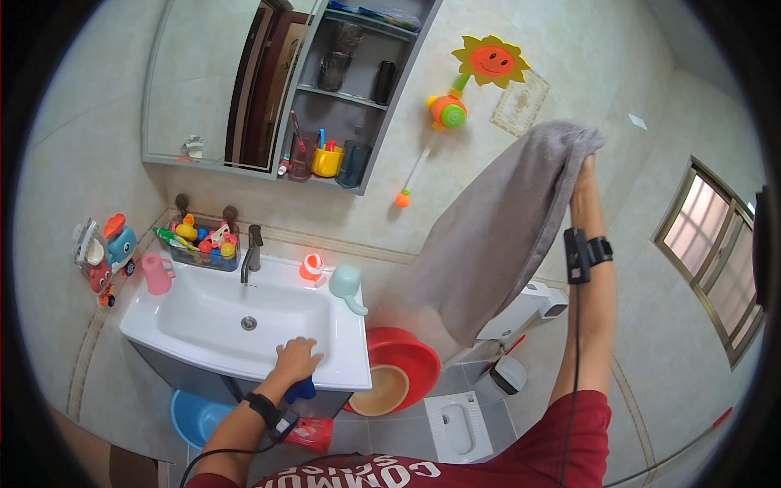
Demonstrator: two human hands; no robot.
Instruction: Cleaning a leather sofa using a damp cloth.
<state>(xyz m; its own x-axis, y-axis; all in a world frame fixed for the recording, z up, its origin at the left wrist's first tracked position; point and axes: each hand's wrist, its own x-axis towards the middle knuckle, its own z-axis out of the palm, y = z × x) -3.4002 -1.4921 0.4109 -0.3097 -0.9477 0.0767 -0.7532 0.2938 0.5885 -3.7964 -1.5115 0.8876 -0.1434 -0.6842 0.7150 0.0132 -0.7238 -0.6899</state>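
Note:
A grey towel [506,219] hangs from my right hand [587,168], which is raised high on the right. The towel covers most of that hand, and its lower edge looks blurred. My left hand [298,360] is over the front rim of the white washbasin [201,311], fingers spread and holding nothing. Whether it touches the rim, I cannot tell. Just below it is a small dark blue thing [301,390], partly hidden by my wrist. A dark faucet [252,253] stands at the basin's back edge.
On the basin's rim are a toy basket [207,259], a pink cup [157,274] and a pale green ladle [345,282]. Red [421,360] and blue [198,415] tubs stand below, near a squat toilet [459,427]. A mirror cabinet [287,165] and sunflower toy [491,61] are above.

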